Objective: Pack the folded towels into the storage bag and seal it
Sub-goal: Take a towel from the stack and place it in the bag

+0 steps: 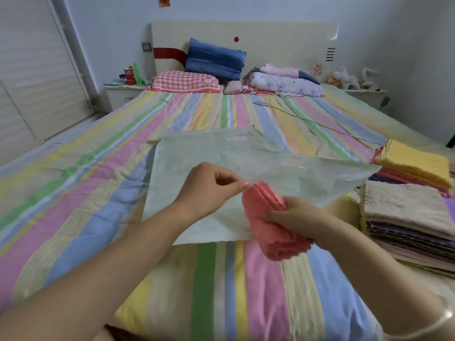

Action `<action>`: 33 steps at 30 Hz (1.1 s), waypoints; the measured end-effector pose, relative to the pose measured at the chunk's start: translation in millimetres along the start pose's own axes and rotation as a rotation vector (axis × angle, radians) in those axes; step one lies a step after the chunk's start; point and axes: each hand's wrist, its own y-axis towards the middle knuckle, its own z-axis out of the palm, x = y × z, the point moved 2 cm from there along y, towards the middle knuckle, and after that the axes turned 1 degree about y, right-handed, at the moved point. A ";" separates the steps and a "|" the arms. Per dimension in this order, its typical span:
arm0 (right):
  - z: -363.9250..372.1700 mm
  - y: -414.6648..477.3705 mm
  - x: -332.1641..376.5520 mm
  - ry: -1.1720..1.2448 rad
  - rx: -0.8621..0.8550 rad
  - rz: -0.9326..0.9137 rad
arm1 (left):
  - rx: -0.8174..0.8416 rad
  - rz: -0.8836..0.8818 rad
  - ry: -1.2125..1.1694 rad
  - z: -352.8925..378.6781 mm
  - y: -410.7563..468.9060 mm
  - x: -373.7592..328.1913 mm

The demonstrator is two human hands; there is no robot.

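Note:
A pale, translucent storage bag [211,158] lies flat on the striped bed, its mouth toward me. My left hand [209,188] pinches the bag's upper lip and lifts it, so the mouth gapes open. My right hand [295,217] grips a folded pink towel [268,227] whose far end sits at the bag's mouth under the raised lip. Two stacks of folded towels wait at the right: a tall one topped by a beige towel [406,207] and, behind it, one topped by a yellow towel [416,161].
The bed [103,193] has a striped pastel cover. At the headboard lie a blue pillow [214,59], a red-checked pillow [184,82] and a heap of clothes [285,82]. A thin cable [307,119] runs across the cover behind the bag.

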 end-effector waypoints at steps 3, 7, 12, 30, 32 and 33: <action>16.7 26.0 22.2 -0.204 -0.114 -0.080 | 0.089 0.046 -0.045 5.3 -4.5 -29.2; 44.1 43.7 41.0 -0.318 -0.188 -0.104 | 0.120 0.022 -0.206 3.7 -4.2 -45.7; 73.2 85.0 35.2 -0.249 -0.352 -0.299 | 0.123 -0.204 -0.508 -17.3 7.6 -17.5; 122.3 175.8 37.9 -0.712 0.048 -0.425 | 0.262 0.074 0.330 -5.8 99.7 168.3; 125.0 193.6 26.6 -0.562 -0.060 -0.415 | 0.253 0.135 0.325 5.4 99.3 170.7; 121.8 197.9 29.7 -0.596 -0.097 -0.400 | 0.231 0.147 0.290 7.8 100.5 171.0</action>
